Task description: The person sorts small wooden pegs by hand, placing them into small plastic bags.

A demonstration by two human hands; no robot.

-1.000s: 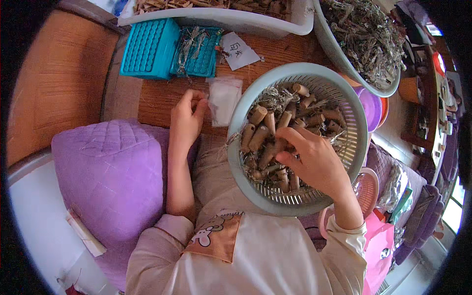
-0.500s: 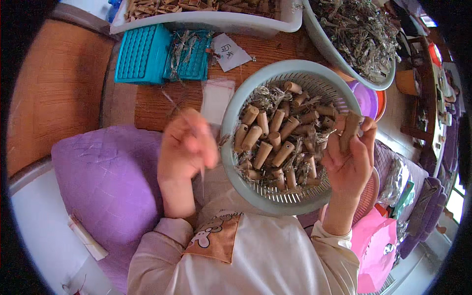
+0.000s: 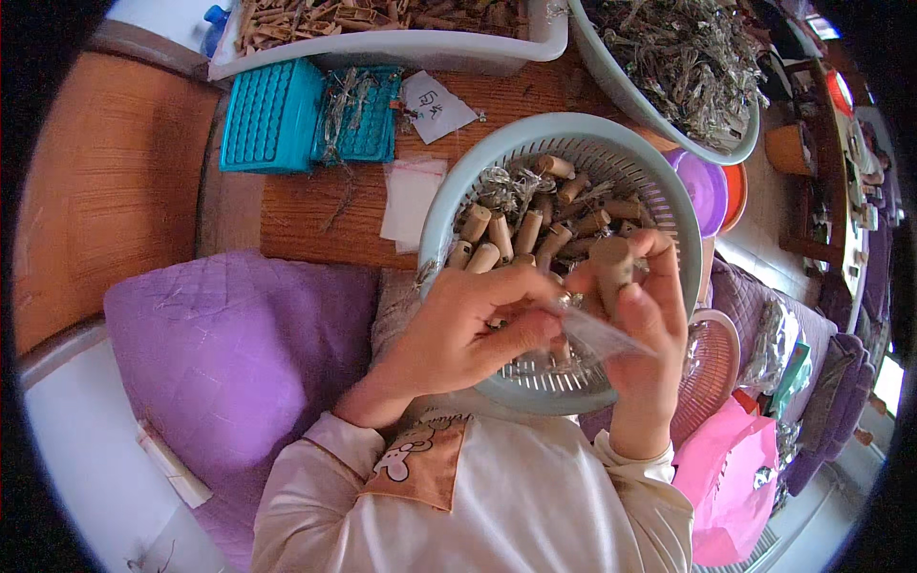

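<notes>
Over a grey-green plastic colander point(image 3: 437, 205), both hands have come close together. In my right hand point(image 3: 659, 310) is a tan cork stopper point(image 3: 610, 269), gripped upright between thumb and fingers. Between the fingertips of my left hand point(image 3: 468, 325), a small clear plastic bag point(image 3: 609, 336) is pinched, its far end lying against my right palm. Beneath them, several more cork stoppers point(image 3: 528, 232) lie in the colander, mixed with tangled silvery wire strands point(image 3: 506, 188). The hands hide the colander's near contents.
A white tub point(image 3: 382, 55) of brown pieces stands at the back, beside a large basin point(image 3: 611, 81) of wire bundles. Teal racks point(image 3: 272, 119), a paper note point(image 3: 437, 107) and clear bags point(image 3: 413, 201) rest on the wooden table. A purple cushion point(image 3: 229, 353) is at left.
My left hand has swung right with the bag, up to the cork stopper. My right hand has shifted slightly left and lower, still gripping the cork stopper.
</notes>
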